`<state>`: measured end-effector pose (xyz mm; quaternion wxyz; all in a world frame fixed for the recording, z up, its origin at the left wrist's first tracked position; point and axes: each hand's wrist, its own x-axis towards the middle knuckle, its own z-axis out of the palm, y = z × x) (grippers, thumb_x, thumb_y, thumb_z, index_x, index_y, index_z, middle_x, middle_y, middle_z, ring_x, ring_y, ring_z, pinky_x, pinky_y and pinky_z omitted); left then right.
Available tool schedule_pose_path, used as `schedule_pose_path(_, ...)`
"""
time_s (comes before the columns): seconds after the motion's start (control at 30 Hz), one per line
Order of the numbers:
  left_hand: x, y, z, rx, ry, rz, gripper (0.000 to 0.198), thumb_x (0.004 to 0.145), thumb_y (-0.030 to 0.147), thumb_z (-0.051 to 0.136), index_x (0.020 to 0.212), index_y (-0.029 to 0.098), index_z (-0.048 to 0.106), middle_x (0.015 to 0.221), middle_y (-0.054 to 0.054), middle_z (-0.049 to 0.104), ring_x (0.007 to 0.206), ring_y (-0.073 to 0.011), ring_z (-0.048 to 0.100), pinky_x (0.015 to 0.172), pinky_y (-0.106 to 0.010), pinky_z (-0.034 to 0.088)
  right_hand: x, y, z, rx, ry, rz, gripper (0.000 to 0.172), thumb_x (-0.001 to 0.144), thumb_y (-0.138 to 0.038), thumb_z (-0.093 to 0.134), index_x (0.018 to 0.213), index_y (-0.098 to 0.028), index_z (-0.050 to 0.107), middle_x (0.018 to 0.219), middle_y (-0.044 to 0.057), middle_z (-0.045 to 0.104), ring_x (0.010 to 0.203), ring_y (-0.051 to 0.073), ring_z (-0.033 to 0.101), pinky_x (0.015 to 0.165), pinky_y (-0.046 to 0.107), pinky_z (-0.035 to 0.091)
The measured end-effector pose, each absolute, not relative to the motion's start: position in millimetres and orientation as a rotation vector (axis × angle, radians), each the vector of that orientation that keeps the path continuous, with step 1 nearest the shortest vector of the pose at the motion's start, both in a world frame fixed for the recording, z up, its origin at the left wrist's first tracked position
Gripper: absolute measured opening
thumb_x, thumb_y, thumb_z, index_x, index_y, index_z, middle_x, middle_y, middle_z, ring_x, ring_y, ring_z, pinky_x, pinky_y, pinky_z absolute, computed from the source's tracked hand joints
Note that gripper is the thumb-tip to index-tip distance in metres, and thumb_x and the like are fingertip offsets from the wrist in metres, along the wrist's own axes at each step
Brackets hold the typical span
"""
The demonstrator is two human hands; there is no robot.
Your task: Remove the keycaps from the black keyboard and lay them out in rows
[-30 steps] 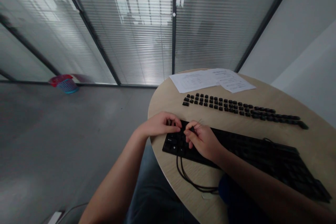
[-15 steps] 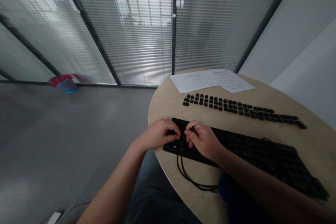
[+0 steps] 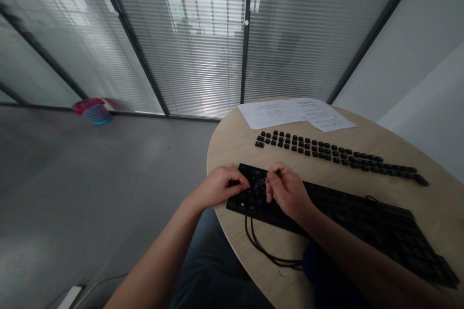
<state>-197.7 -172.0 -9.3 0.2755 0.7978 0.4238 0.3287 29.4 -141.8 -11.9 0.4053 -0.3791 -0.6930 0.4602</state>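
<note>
A black keyboard (image 3: 340,210) lies at a slant near the front edge of the round table. My left hand (image 3: 223,186) rests over its left end, thumb and forefinger bent together at the keys; whatever is between their tips is too small to make out. To the right, my right hand (image 3: 288,190) is closed on a keycap puller (image 3: 261,182), whose thin wire ends point left above the keys, close to my left fingertips. Behind the keyboard, loose black keycaps (image 3: 313,149) lie in rows. The puller's handle is mostly hidden by my fingers.
Printed papers (image 3: 273,112) lie at the back of the wooden table (image 3: 226,145). A black cable (image 3: 266,251) loops in front of the keyboard. On the floor stand a blue and red basket (image 3: 97,112) and, lower left, a white power strip (image 3: 70,297).
My right hand has drawn slightly right, away from my left fingers, and the puller's wires now show more plainly. The left hand stays at the keyboard's left end. The view has shifted slightly.
</note>
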Motion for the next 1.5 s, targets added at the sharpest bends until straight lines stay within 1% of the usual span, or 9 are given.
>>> schedule_pose_path(0.1,-199,-174,-11,2.127,1.132,0.904,0.013,0.091,0.019,0.064,0.086,0.020,0.077,0.084,-0.003,0.077,0.082,-0.0164,0.066,0.080,-0.030,0.052,29,-142,-11,-0.967,-1.840,1.141,0.032,0.099,-0.050,0.057,0.082,-0.024,0.053,0.048,-0.007,0.058,0.040,0.012,0.056,0.047,0.023,0.045)
schedule_pose_path(0.3,-210,-162,-7,1.923,1.324,1.014,0.015,0.091,0.024,0.066,0.099,0.017,0.077,0.084,-0.003,0.075,0.072,-0.0153,0.064,0.069,-0.029,0.051,29,-137,-10,-0.997,-1.489,1.158,0.041,0.097,-0.062,0.055,0.082,-0.024,0.048,0.049,-0.009,0.050,0.036,0.009,0.045,0.038,0.020,0.035)
schedule_pose_path(0.43,-202,-142,7,2.206,1.329,0.813,0.027,0.088,0.019,0.072,0.114,0.020,0.075,0.111,-0.006,0.077,0.103,-0.0221,0.068,0.097,-0.041,0.051,31,-131,-8,-0.995,-1.294,1.105,0.045,0.096,-0.066,0.054,0.081,-0.024,0.048,0.049,-0.009,0.046,0.038,0.009,0.042,0.037,0.020,0.032)
schedule_pose_path(0.5,-192,-134,14,2.358,1.272,0.672,0.028,0.088,0.020,0.073,0.116,0.020,0.075,0.115,-0.008,0.076,0.110,-0.0248,0.067,0.102,-0.044,0.049,31,-129,-6,-0.992,-1.257,1.086,0.045,0.096,-0.066,0.055,0.081,-0.024,0.047,0.050,-0.009,0.045,0.039,0.009,0.042,0.038,0.020,0.033)
schedule_pose_path(0.77,-172,-125,15,2.481,1.242,0.528,0.016,0.089,0.018,0.072,0.104,0.020,0.078,0.100,-0.007,0.077,0.098,-0.0246,0.069,0.092,-0.040,0.052,28,-129,0,-0.965,-1.185,1.097,0.044,0.094,-0.065,0.058,0.081,-0.025,0.047,0.052,-0.010,0.041,0.041,0.008,0.038,0.038,0.019,0.033)
schedule_pose_path(0.87,-177,-123,14,2.357,1.218,0.647,0.015,0.090,0.020,0.069,0.102,0.021,0.078,0.099,-0.004,0.078,0.094,-0.0212,0.069,0.089,-0.037,0.052,27,-128,1,-0.961,-1.169,1.096,0.045,0.094,-0.066,0.056,0.080,-0.025,0.046,0.053,-0.010,0.040,0.041,0.008,0.036,0.037,0.019,0.032)
schedule_pose_path(1.03,-185,-93,23,2.083,1.254,0.928,0.026,0.091,0.030,0.069,0.113,0.018,0.076,0.091,-0.003,0.076,0.075,-0.0150,0.063,0.071,-0.030,0.050,25,-126,1,-0.964,-1.143,1.092,0.045,0.093,-0.068,0.055,0.082,-0.025,0.046,0.053,-0.010,0.039,0.040,0.009,0.036,0.036,0.020,0.031)
schedule_pose_path(1.27,-163,-26,50,2.197,1.233,0.981,0.018,0.089,0.028,0.071,0.101,0.016,0.077,0.079,-0.002,0.072,0.074,-0.0140,0.062,0.072,-0.028,0.049,25,-124,1,-0.952,-1.137,1.097,0.045,0.094,-0.067,0.056,0.081,-0.025,0.047,0.052,-0.010,0.038,0.040,0.009,0.035,0.036,0.019,0.031)
schedule_pose_path(1.5,-161,-18,12,2.267,1.325,0.935,0.017,0.085,0.027,0.076,0.100,0.019,0.077,0.083,-0.002,0.075,0.074,-0.0149,0.065,0.070,-0.027,0.048,25,-123,-1,-0.923,-1.185,1.083,0.048,0.094,-0.070,0.054,0.079,-0.025,0.047,0.052,-0.010,0.039,0.038,0.008,0.036,0.034,0.019,0.031)
